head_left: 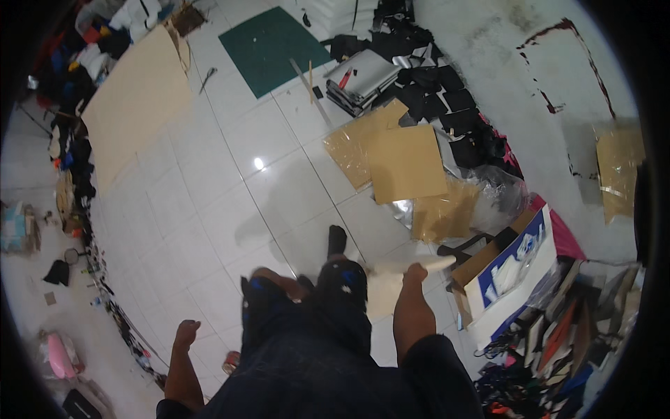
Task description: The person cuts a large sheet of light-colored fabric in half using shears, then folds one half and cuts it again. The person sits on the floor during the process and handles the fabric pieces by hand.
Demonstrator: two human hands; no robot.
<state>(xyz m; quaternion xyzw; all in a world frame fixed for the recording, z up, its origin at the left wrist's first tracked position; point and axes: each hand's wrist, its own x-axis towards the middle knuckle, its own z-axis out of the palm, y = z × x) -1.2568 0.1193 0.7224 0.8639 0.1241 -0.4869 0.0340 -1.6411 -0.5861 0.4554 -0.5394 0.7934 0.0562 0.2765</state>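
Observation:
My right hand [417, 271] is closed on the edge of a pale beige sheet [384, 297], which hangs beside my right leg above the floor. Its material cannot be made out, and my forearm hides part of it. Off to my left side, my left hand [187, 332] hangs with fingers curled, and nothing shows in it. Just to the right of the pale sheet is an open cardboard box [499, 244] with a blue and white printed panel [513, 269].
Brown cardboard sheets [407, 164], some in clear plastic, lie ahead right. Beyond are a grey folded stack [363, 78], a metal ruler [310, 94] and a green mat [272, 50]. A large beige sheet [139, 101] and scissors [208, 79] lie far left. Piled scraps [572, 335] line the right.

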